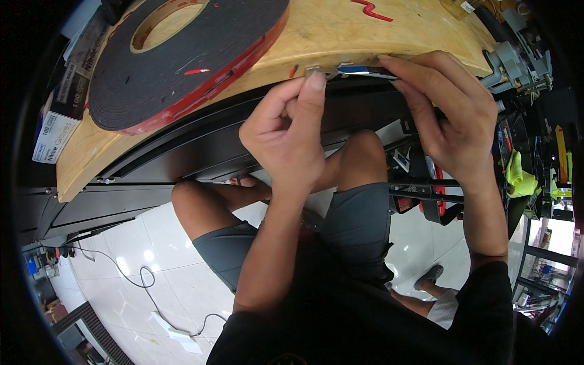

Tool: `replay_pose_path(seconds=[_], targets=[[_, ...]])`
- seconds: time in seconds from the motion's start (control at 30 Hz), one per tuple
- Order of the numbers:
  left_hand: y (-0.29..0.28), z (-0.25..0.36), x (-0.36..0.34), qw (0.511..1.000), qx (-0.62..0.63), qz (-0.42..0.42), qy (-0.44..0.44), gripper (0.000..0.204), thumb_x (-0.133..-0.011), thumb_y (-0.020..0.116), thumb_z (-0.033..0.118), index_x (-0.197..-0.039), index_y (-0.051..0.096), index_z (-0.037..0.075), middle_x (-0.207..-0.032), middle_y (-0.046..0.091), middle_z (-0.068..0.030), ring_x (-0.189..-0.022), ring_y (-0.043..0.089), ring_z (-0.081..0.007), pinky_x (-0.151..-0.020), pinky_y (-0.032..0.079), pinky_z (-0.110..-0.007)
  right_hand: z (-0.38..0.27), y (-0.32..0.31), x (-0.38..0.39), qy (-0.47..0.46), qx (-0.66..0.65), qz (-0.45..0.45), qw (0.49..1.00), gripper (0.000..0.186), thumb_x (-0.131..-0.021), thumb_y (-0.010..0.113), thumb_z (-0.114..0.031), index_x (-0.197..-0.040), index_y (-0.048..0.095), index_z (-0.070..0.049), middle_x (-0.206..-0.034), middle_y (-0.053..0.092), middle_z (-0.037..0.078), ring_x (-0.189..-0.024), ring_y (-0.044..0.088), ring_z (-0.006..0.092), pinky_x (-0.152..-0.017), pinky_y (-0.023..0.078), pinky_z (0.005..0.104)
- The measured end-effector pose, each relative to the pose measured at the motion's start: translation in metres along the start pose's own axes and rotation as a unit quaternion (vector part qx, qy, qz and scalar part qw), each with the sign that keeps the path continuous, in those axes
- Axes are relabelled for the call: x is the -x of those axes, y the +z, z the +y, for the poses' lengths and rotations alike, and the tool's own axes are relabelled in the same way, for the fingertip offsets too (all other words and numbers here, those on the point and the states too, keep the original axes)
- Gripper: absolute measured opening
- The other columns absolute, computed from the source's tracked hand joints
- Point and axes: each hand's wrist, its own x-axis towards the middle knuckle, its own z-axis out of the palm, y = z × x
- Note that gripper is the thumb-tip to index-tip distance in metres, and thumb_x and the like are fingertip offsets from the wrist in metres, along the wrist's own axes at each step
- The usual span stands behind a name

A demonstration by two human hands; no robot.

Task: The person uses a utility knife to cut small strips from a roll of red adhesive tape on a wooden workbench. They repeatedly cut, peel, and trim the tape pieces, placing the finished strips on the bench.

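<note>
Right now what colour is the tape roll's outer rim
The rim is mostly red, best in the head view.

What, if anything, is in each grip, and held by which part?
The right grip pinches a slim blue tool by its right end. The left grip pinches something small; what part, I can't tell.

This looks like a workshop: a wooden tabletop (pixel 340 36) above black cabinets (pixel 198 149) carries a large roll of foam tape (pixel 125 79) near a glove box (pixel 58 131), grey clamp-like hardware (pixel 506 64) stands toward the right, and a cable (pixel 143 287) crosses the tiled floor (pixel 182 267).
</note>
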Motion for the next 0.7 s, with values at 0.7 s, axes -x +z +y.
replay_pose_path(seconds=[0.7], targets=[[0.0028, -0.0023, 0.0007, 1.000, 0.019, 0.006, 0.016, 0.012, -0.093, 0.074, 0.006, -0.093, 0.072, -0.005, -0.065, 0.051, 0.0099, -0.060, 0.038, 0.0023, -0.055, 0.029, -0.015, 0.0001, 0.0018, 0.0008, -0.023, 0.058, 0.000, 0.998, 0.032, -0.079, 0.072, 0.008, -0.109, 0.073, -0.003, -0.085, 0.066, 0.011, -0.073, 0.066, 0.0270, -0.063, 0.052, 0.0333]])
